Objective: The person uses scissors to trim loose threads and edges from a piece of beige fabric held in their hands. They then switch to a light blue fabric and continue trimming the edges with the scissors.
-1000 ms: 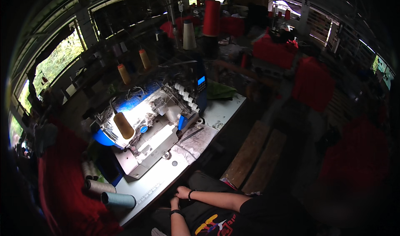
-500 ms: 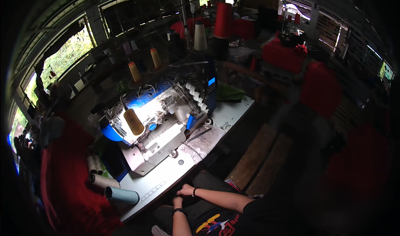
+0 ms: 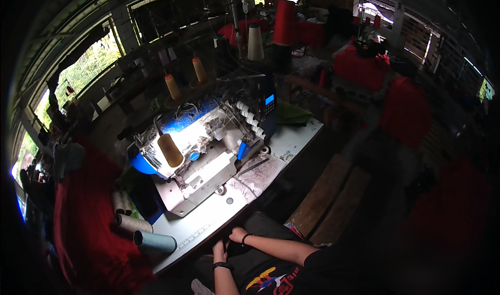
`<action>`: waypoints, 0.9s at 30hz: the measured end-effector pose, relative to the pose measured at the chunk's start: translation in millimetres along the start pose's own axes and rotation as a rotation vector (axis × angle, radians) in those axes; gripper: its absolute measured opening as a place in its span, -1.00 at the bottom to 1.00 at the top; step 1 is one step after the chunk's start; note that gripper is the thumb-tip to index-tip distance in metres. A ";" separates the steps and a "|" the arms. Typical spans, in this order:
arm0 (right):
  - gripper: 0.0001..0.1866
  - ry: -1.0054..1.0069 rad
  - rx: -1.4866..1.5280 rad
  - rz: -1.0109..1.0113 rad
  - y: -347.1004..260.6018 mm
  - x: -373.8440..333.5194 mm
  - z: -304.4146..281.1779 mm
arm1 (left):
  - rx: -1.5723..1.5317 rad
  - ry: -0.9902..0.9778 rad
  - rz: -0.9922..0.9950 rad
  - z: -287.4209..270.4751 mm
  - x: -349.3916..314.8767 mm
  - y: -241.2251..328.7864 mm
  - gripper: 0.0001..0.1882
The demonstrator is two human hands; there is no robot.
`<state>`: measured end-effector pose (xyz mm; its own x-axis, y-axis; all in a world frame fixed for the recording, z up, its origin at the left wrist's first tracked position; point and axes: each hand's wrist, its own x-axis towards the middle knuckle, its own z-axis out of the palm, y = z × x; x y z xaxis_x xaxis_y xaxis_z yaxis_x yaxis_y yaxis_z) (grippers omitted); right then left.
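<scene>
Both my hands are over my lap, just below the front edge of the white sewing table (image 3: 284, 138). My right hand (image 3: 238, 235), with a beaded bracelet at the wrist, is curled closed. Close beside it, my left hand (image 3: 220, 250), wearing a dark wristband, has its fingers bent inward. Whatever lies in the fingers is too small and dark to make out. Beyond the hands stands a brightly lit overlock sewing machine (image 3: 208, 162), white with blue parts and covered in lint. Neither hand touches it.
A teal thread cone (image 3: 155, 241) and a beige cone (image 3: 133, 223) lie at the table's left end. Red fabric (image 3: 88, 217) is heaped at the left. To the right is a wooden bench (image 3: 325, 193). Green cloth (image 3: 294, 114) lies at the table's far end.
The view has shifted slightly, so the scene sits a little further right. My left hand has risen toward the right one, and my right hand has shifted slightly.
</scene>
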<state>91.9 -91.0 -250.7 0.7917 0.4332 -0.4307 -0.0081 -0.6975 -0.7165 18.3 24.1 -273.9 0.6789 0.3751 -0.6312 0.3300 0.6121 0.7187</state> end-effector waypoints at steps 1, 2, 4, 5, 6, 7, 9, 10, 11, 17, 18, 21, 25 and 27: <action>-0.64 0.003 0.015 0.001 -1.0 0.4 0.8 | -0.020 -0.016 -0.007 -1.9 -1.7 1.3 -0.74; -0.64 0.006 0.032 0.004 -1.7 1.0 1.5 | -0.038 -0.032 -0.015 -2.0 -5.3 5.2 -0.74; -0.63 0.009 0.090 0.056 -5.0 3.5 1.6 | -0.040 -0.070 -0.039 -8.5 -1.2 4.8 -0.74; -0.63 0.010 0.120 0.083 -5.9 4.2 1.8 | -0.019 -0.088 -0.055 -10.6 1.4 4.1 -0.74; -0.63 -0.001 0.135 0.090 -5.9 3.9 0.2 | 0.002 -0.107 -0.073 -11.3 3.9 3.0 -0.74; -0.62 -0.012 0.150 0.097 -5.7 4.0 -1.8 | 0.005 -0.124 -0.081 -12.1 6.2 1.6 -0.74; -0.63 -0.018 0.145 0.088 -5.3 3.0 -3.0 | 0.008 -0.158 -0.098 -12.8 8.5 -0.8 -0.73; -0.63 -0.011 0.125 0.072 -5.0 2.4 -2.9 | 0.017 -0.155 -0.096 -12.6 8.8 -1.7 -0.73; -0.63 -0.005 0.105 0.057 -4.6 1.7 -2.7 | 0.025 -0.151 -0.094 -12.4 9.1 -2.4 -0.74; -0.63 -0.210 0.184 0.091 -8.5 -4.1 -13.4 | 0.222 -0.014 -0.084 -4.4 9.0 -5.1 -0.74; -0.62 -0.179 0.117 0.075 -8.3 -3.7 -11.9 | 0.269 0.014 -0.046 -3.6 8.9 -6.7 -0.74; -0.60 -0.106 -0.023 0.027 -8.0 -3.2 -3.2 | 0.268 0.164 0.075 -7.7 9.6 -10.5 -0.74; -0.56 -0.105 -0.095 -0.063 -4.9 -2.0 2.5 | 0.234 0.193 0.129 -16.2 14.9 -13.5 -0.71; -0.56 -0.102 -0.153 -0.101 -0.6 -0.8 3.9 | 0.171 0.233 0.092 -7.9 12.7 -10.8 -0.68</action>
<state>88.9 -88.7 -252.0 0.7178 0.5557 -0.4196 0.1677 -0.7228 -0.6704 18.1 27.8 -292.0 0.5488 0.5852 -0.5970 0.3931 0.4497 0.8021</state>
